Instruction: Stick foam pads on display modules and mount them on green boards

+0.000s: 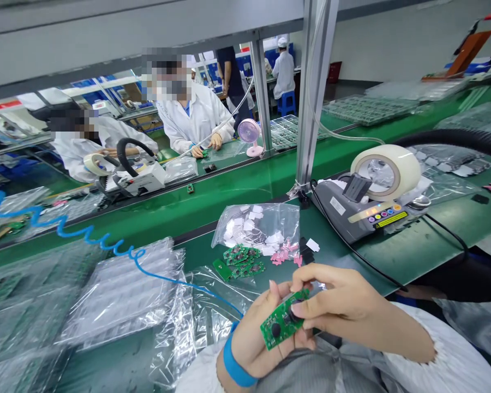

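A small green circuit board (pixel 285 331) with black round parts is held low in front of my body. My left hand (pixel 251 335), a blue strap round its wrist, cradles the board from below with its fingers curled under it. Thumb and fingers of my right hand (pixel 347 295) pinch the board's upper right end, over a black part. Just beyond my hands lies a pile of green circuit boards (pixel 241 259). Behind it, a clear bag (pixel 262 218) holds white pieces, with pink pieces (pixel 284 255) and black pieces (pixel 306 252) beside it.
A grey tape dispenser (pixel 347 210) with a large roll (pixel 387 172) stands at right, its cable trailing along the bench. Clear plastic trays (pixel 118 295) lie at left. A coiled blue cord (pixel 159 277) crosses toward my left wrist. Co-workers (pixel 192 114) sit beyond the green conveyor (pixel 245 188).
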Demonstrator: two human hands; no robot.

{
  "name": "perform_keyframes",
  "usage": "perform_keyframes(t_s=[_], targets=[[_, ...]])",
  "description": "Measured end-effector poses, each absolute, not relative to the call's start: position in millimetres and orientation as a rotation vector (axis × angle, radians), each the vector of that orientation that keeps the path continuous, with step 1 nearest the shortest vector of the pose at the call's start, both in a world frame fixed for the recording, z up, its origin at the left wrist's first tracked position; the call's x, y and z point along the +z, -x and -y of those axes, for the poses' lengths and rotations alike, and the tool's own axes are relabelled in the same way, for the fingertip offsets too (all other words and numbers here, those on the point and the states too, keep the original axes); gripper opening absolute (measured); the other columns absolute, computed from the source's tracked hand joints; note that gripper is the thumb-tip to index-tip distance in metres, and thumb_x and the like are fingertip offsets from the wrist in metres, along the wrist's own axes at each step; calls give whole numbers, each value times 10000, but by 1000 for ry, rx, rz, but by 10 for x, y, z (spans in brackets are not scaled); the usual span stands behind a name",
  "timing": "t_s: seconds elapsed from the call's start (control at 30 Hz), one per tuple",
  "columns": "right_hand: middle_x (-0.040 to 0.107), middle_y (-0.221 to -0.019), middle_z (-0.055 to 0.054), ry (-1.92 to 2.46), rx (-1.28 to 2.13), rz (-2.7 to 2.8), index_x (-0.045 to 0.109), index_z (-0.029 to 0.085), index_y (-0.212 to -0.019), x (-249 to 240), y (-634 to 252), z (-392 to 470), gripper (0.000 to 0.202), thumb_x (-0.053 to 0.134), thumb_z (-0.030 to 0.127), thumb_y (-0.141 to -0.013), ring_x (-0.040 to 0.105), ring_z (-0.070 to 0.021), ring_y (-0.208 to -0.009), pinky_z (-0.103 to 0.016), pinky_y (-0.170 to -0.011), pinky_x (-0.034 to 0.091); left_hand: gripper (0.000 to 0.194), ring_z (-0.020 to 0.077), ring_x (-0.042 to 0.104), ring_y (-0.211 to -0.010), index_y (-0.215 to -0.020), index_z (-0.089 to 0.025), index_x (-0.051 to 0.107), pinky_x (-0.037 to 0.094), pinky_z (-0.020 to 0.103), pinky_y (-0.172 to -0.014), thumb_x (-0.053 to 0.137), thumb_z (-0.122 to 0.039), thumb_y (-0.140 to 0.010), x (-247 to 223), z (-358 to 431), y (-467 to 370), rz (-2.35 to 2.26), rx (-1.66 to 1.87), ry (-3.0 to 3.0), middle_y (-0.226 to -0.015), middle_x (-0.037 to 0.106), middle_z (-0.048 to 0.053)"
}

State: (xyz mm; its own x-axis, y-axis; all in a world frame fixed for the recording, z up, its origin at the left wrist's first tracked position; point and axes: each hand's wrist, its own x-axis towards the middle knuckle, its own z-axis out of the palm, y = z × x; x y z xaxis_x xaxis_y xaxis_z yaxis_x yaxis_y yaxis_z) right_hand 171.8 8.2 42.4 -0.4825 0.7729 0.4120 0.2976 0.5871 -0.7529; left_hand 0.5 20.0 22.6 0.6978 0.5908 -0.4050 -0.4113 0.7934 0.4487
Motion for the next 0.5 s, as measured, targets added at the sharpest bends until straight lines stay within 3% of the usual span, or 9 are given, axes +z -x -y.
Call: perform_keyframes(t_s=[0.07, 0.17, 0.3, 0.5], targets=[[554, -990, -44, 863, 748, 1947, 651, 220, -921, 422, -1716, -57, 137, 546, 165, -853, 589, -93, -756, -191, -626, 510, 409, 135, 579, -599, -973, -144, 630, 473, 291, -596, 568, -489, -761, 232, -201, -24, -610, 638, -436, -742, 621, 45], [572, -934, -44, 924, 681, 1817, 645, 219, -893, 430, -1693, -27, 115, 550, 174, -846, 585, -89, -660, -199, -551, 509, 299, 162, 582, -781, -1011, -201, 626, 446, 283, -731, 646, -329, -742, 190, -164, -16, -723, 863, -742, -876, 634, 45], [593, -899, -47, 1019, 587, 1763, 653, 223, -899, 435, -1641, 0, 112, 566, 195, -834, 587, -104, -628, -218, -525, 504, 346, 248, 474, -1088, -1002, -229, 671, 358, 349, -953, 721, -262, -661, 122, -157, 32, -778, 1115, -1166, -1090, 598, 70], [587, -909, -42, 1033, 629, 1728, 658, 213, -893, 428, -1571, 31, 124, 573, 158, -821, 562, -91, -600, -224, -536, 494, 299, 255, 486, -1093, -958, -247, 698, 296, 392, -1010, 718, -296, -664, 109, -215, 29, -765, 1185, -1274, -1025, 647, 62]])
